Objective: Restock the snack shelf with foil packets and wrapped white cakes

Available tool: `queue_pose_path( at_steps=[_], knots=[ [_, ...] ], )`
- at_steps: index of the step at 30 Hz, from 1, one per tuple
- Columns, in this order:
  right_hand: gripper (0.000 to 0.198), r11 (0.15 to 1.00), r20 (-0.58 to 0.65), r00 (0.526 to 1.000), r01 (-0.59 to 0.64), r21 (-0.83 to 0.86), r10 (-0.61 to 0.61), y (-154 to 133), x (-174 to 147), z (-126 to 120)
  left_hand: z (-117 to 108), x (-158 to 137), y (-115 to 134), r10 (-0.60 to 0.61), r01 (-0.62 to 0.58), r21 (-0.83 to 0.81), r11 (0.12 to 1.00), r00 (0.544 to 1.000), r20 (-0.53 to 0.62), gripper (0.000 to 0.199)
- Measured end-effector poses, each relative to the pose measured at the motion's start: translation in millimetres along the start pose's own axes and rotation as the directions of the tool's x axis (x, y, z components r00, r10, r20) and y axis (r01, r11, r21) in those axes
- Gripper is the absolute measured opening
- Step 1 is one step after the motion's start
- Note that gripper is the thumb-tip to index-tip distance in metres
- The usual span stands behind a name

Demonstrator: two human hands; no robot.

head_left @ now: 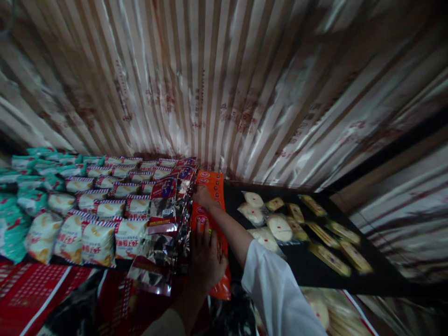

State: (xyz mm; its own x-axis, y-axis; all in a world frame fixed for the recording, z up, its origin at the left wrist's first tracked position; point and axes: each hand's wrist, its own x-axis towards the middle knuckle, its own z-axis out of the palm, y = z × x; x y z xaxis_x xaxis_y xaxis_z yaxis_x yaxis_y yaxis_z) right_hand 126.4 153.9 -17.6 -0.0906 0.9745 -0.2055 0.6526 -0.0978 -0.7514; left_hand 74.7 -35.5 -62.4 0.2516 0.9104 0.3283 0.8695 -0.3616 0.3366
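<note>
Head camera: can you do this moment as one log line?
left hand: over orange packaging | right hand: toward its far end | beside: maroon-silver packets

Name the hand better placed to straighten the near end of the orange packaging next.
Left, most likely: the left hand is spread over the nearer part of the orange packaging, while the right hand is toward its far end.

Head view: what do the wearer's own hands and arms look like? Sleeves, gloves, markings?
Left hand and right hand are ungloved. The right sleeve is white, loose and plain, ending near the elbow; the right forearm is bare. Of the left sleeve, just a pale edge shows at the bottom. No watch or markings that I can make out; the light is dim.
</note>
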Motion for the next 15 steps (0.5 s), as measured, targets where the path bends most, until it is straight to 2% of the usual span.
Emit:
queue_pose_path(
  at_steps=[3, 6, 8, 10, 11, 13, 15],
  knots=[
    [0.031, 0.997, -0.07, 0.996, 0.051, -0.058, -0.055, 3, -14, 3, 2, 0, 0, 0.005, -0.005, -0.003, 1.0, 1.0, -0.015, 0.061],
    [0.038, 0.977, -0.078, 0.978, 0.187, -0.106, -0.195, 13, -30, 6, 3, 0, -1, 0.013, -0.014, -0.015, 1.0, 0.999, -0.038, 0.061],
    [0.043, 0.941, -0.111, 0.941, 0.302, -0.149, -0.32, 25, -39, 6, 3, 1, -1, 0.016, -0.017, -0.02, 1.0, 0.999, -0.036, 0.061],
    [0.047, 0.911, -0.211, 0.899, 0.331, -0.247, -0.384, 39, -46, 5, 2, 1, 0, 0.008, -0.008, -0.028, 1.0, 1.0, -0.02, 0.06],
    [0.048, 0.905, -0.282, 0.882, 0.287, -0.314, -0.377, 47, -48, 5, 2, 1, 0, 0.002, -0.002, -0.033, 0.999, 1.0, -0.013, 0.059],
    [0.051, 0.904, -0.426, 0.858, 0.096, -0.416, -0.287, 62, -51, 4, 2, 1, 1, -0.012, 0.012, -0.042, 0.999, 1.0, -0.011, 0.06],
    [0.056, 0.891, -0.502, 0.844, -0.068, -0.449, -0.189, 75, -50, 4, 1, 2, 1, -0.018, 0.017, -0.045, 0.999, 1.0, -0.018, 0.061]
  ],
)
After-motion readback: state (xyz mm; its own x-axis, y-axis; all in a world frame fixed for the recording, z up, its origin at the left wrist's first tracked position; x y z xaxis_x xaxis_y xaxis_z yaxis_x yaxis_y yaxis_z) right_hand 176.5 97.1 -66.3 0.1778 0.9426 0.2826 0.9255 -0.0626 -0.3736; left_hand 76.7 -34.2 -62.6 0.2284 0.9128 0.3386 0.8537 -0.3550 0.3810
